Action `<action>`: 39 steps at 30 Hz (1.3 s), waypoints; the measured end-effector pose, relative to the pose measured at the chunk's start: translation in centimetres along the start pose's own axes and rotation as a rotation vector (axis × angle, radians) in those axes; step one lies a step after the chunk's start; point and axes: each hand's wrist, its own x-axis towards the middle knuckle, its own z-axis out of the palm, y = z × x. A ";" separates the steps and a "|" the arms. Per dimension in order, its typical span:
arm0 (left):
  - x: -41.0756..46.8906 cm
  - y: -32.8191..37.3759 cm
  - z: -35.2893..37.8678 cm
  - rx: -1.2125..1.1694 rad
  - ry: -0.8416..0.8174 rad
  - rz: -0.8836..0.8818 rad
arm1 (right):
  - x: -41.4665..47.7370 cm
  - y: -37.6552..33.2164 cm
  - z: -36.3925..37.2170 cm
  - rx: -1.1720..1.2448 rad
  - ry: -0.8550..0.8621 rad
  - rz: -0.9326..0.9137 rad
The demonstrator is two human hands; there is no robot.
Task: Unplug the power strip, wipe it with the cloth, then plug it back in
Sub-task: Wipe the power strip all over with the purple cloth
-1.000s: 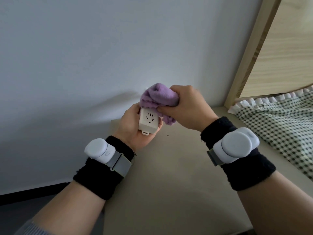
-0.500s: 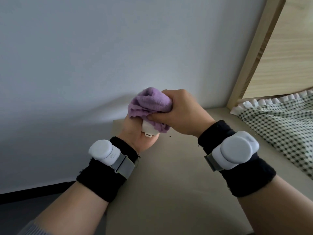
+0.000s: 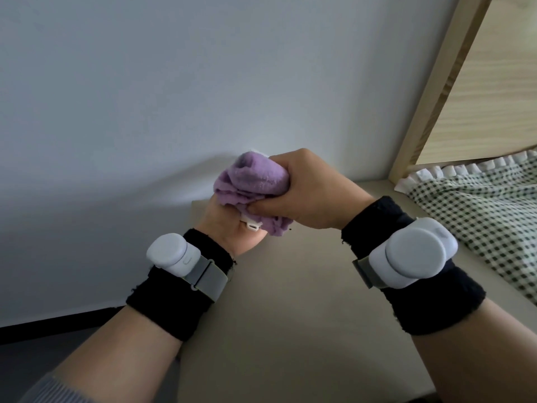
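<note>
My left hand (image 3: pixel 229 228) cups a small white power strip (image 3: pixel 252 226), of which only the lower tab end shows. A bunched purple cloth (image 3: pixel 255 181) covers the rest of it. My right hand (image 3: pixel 311 193) is closed around the cloth and presses it down onto the strip. Both hands meet above the back left corner of a beige table (image 3: pixel 290 315), close to the wall. The strip's socket face, plug and cord are hidden.
A pale grey wall (image 3: pixel 174 97) stands directly behind the hands. To the right are a light wooden bed frame (image 3: pixel 430 91) and green checked bedding with a white frill (image 3: pixel 479 205). The table's left edge drops to a dark floor (image 3: pixel 43 344).
The cloth has slid down over the strip's socket face, which showed one second ago. Both hands have shifted slightly left and lower.
</note>
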 end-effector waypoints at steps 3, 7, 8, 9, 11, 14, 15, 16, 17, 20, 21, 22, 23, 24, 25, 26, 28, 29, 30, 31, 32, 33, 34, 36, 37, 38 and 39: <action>0.0 0.3 0.6 0.001 -0.019 -0.038 | 0.2 1.2 -0.6 -0.093 0.075 0.058; 0.3 0.2 0.7 -0.123 0.177 -0.095 | -0.1 3.2 -1.6 0.010 0.144 0.113; 0.3 0.2 0.8 -0.141 0.195 -0.095 | 0.0 3.5 -2.0 0.105 0.181 0.110; 0.2 0.3 1.0 -0.148 0.205 -0.095 | 0.0 3.8 -2.3 0.206 0.223 0.104; 0.2 0.6 1.0 -0.163 0.218 -0.096 | 0.2 3.9 -2.9 0.361 0.293 0.073; 0.2 0.5 0.9 -0.213 0.243 -0.093 | 0.1 4.1 -3.4 0.485 0.335 0.077; 0.3 0.5 0.9 -0.216 0.250 -0.096 | 0.1 4.2 -3.5 0.484 0.326 0.075; 0.3 0.4 0.8 -0.217 0.248 -0.093 | 0.0 4.4 -3.6 0.464 0.299 0.070; 0.3 0.3 0.7 -0.212 0.243 -0.085 | -0.1 4.3 -3.7 0.439 0.256 0.066; 0.3 0.4 0.9 -0.078 0.170 -0.033 | -0.3 3.5 -3.3 0.363 0.048 0.040; 0.2 0.3 1.0 -0.006 0.092 0.001 | -0.4 3.1 -2.9 0.318 -0.005 0.024; 0.1 0.3 1.1 0.062 0.015 0.032 | -0.4 2.7 -2.4 0.262 -0.023 0.007; -0.2 0.2 1.1 0.104 -0.043 0.052 | -0.3 2.2 -1.7 0.209 -0.015 -0.010; -0.4 0.1 1.3 0.114 -0.072 0.065 | -0.2 1.9 -1.0 0.160 0.007 -0.027; -0.4 0.0 1.2 0.103 -0.075 0.074 | 0.1 1.6 -0.3 0.115 0.033 -0.042; -0.4 0.0 1.0 0.076 -0.052 0.068 | 0.3 1.3 0.2 0.074 0.058 -0.053; -0.2 0.1 0.6 0.027 0.002 0.055 | 0.6 1.1 0.5 0.034 0.088 -0.052; -0.1 0.2 0.5 0.025 0.010 0.052 | 0.6 1.2 0.2 0.033 0.079 -0.037; 0.0 0.4 0.3 0.025 0.019 0.038 | 0.5 1.5 -0.2 0.033 0.056 -0.013; 0.1 0.5 0.2 0.016 0.044 0.014 | 0.4 1.8 -0.7 0.023 0.026 0.015; 0.2 0.6 0.2 0.008 0.091 -0.013 | 0.3 2.2 -1.2 0.004 0.004 0.043; 0.0 0.6 0.2 0.015 0.125 -0.033 | 0.1 2.5 -1.3 -0.014 -0.007 0.058; -0.1 0.7 0.4 0.022 0.138 -0.040 | 0.0 2.5 -1.3 -0.023 -0.006 0.057; -0.2 0.5 0.8 0.072 0.155 -0.028 | 0.1 2.1 -0.4 -0.003 0.030 0.013; -0.1 0.3 0.9 0.097 0.174 -0.026 | 0.2 1.7 0.2 0.020 0.052 -0.019; 0.0 0.0 0.9 0.104 0.190 -0.026 | 0.4 1.3 0.7 0.036 0.064 -0.050; 0.0 -0.1 0.7 0.102 0.198 -0.024 | 0.6 1.0 1.1 0.041 0.064 -0.070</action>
